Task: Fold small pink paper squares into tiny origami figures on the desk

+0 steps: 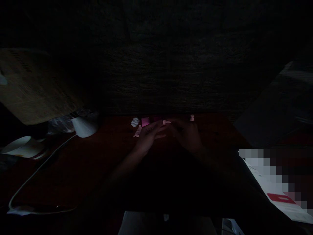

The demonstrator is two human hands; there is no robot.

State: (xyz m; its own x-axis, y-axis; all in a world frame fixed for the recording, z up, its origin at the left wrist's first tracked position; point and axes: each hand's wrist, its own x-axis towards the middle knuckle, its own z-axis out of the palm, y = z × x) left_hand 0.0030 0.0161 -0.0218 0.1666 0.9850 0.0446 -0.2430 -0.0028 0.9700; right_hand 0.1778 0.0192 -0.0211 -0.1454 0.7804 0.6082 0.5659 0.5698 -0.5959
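The scene is very dark, so fine detail is lost. My left hand and my right hand meet over the far side of the table, fingertips pinched close together. Between the fingertips shows a small pale pink lump, soft-looking like modelling clay; both hands seem to hold it. Just beyond my left hand lie a pink block, a crumpled whitish piece and a pale pink scrap. A small pink shaped piece stands behind my right hand.
At left are a white cone-shaped object with a cable, a tipped paper cup, clear plastic and a cardboard box. A bright, partly pixelated sheet or screen is at right. A dark wall rises behind the table.
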